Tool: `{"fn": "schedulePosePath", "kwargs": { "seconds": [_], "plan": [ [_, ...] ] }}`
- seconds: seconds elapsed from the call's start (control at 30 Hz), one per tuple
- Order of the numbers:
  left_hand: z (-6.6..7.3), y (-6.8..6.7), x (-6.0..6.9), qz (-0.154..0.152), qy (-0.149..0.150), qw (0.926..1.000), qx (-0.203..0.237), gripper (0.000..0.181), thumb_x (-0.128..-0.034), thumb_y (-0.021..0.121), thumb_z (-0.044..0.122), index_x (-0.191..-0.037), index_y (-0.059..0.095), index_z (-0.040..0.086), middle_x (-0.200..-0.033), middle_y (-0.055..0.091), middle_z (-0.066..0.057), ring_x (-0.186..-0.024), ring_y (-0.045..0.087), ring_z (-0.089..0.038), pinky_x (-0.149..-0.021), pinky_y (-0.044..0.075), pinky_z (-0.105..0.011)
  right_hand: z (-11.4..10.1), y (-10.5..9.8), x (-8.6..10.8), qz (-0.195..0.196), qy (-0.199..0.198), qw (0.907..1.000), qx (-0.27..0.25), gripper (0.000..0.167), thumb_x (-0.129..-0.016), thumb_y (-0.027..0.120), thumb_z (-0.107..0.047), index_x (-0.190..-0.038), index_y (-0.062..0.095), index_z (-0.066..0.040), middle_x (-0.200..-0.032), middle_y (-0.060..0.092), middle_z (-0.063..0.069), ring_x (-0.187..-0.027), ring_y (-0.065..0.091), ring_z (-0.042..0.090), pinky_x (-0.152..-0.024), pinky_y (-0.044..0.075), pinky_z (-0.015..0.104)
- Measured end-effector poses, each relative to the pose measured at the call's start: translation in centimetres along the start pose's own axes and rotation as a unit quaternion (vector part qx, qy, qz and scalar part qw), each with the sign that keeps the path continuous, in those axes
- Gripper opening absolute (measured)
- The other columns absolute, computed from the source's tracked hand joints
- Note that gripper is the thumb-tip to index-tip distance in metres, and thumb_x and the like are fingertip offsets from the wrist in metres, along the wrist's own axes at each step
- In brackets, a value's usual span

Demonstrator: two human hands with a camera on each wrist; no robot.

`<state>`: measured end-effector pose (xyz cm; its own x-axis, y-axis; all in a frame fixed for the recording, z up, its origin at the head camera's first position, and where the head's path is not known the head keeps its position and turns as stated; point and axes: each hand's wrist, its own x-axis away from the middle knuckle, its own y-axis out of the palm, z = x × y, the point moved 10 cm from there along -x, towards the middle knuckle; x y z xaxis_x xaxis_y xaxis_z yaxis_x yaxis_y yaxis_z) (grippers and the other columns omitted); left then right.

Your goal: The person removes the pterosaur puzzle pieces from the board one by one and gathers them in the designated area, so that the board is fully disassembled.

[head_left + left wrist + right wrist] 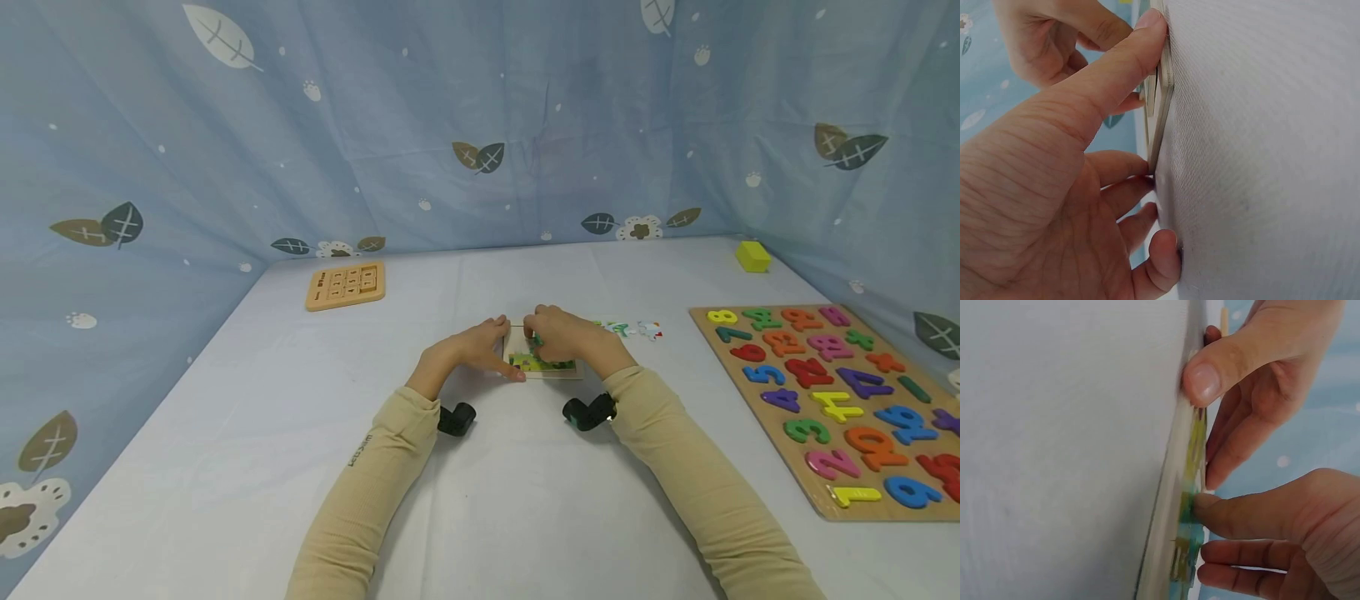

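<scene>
A small wooden jigsaw board (543, 375) with green printed pieces along its near side lies flat on the table. My left hand (480, 343) grips the board's left side, its thumb on the front edge and its fingers at the far left corner. Over the board, my right hand (566, 335) has curled fingers and pinches a small green jigsaw piece (537, 340), mostly hidden by the fingers. In the right wrist view the thumb (1210, 511) of that hand touches the printed pieces (1184, 550). Loose jigsaw pieces (649, 330) lie just right of the board, partly behind the right hand.
A large board of colourful numbers (813, 400) occupies the table's right side. At the back right stands a yellow-green block (752, 257). A wooden number-tile tray (346, 286) lies at the back left. Blue patterned cloth (420, 125) hangs behind the white table.
</scene>
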<state>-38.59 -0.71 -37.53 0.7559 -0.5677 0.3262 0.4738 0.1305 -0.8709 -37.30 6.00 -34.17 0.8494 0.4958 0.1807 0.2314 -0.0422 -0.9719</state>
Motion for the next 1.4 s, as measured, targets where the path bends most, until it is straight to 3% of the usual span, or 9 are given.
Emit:
{"fn": "schedulePosePath", "kwargs": {
  "seconds": [0.6,0.9,1.13,1.27,1.4],
  "plan": [
    [-0.11,-0.01,-0.01,0.002,-0.007,1.0,0.003,0.104,-0.083,0.071,0.047,-0.155,0.01,0.004,-0.163,0.002,-0.012,-0.151,0.002,-0.028,-0.122,0.012,-0.044,-0.04,-0.37,0.04,0.021,-0.009,0.9997,0.012,0.022,-0.091,0.062,-0.009,-0.111,0.058,-0.001,-0.112,0.051,0.017,-0.091,0.056,0.024,-0.083,0.051,0.038],
    [-0.09,0.04,-0.02,0.001,-0.005,1.0,0.005,0.104,-0.0832,0.071,0.046,-0.154,0.009,0.004,-0.163,0.002,-0.012,-0.151,0.003,-0.028,-0.122,0.013,-0.044,-0.44,-0.76,0.31,0.044,-0.032,0.9984,0.017,0.021,-0.089,0.063,-0.009,-0.108,0.058,0.0,-0.107,0.053,0.016,-0.09,0.057,0.024,-0.082,0.052,0.037],
    [-0.2,0.03,0.05,0.0,-0.009,1.0,0.0,0.103,-0.0834,0.071,0.047,-0.155,0.009,0.004,-0.163,0.002,-0.012,-0.151,0.003,-0.027,-0.122,0.013,-0.043,-0.45,-0.92,0.2,0.054,-0.027,0.9979,0.025,0.023,-0.089,0.065,-0.011,-0.108,0.057,-0.002,-0.107,0.054,0.015,-0.091,0.057,0.024,-0.082,0.052,0.037],
    [-0.21,0.04,0.1,-0.001,-0.012,0.9999,0.006,0.104,-0.0833,0.071,0.047,-0.155,0.009,0.005,-0.163,0.002,-0.011,-0.151,0.003,-0.027,-0.122,0.013,-0.044,-0.42,-0.76,-0.01,0.051,-0.024,0.9982,0.02,0.026,-0.091,0.064,-0.013,-0.113,0.057,-0.001,-0.111,0.054,0.016,-0.095,0.058,0.026,-0.085,0.052,0.038],
    [-0.12,0.04,0.06,-0.002,-0.01,0.9999,0.013,0.104,-0.0832,0.071,0.048,-0.155,0.009,0.005,-0.163,0.002,-0.011,-0.151,0.002,-0.027,-0.122,0.013,-0.045,0.05,-0.26,-0.39,0.033,-0.009,0.9994,0.0,0.039,-0.094,0.061,-0.015,-0.129,0.053,0.001,-0.123,0.051,0.019,-0.106,0.059,0.029,-0.092,0.051,0.041]
  ]
}}
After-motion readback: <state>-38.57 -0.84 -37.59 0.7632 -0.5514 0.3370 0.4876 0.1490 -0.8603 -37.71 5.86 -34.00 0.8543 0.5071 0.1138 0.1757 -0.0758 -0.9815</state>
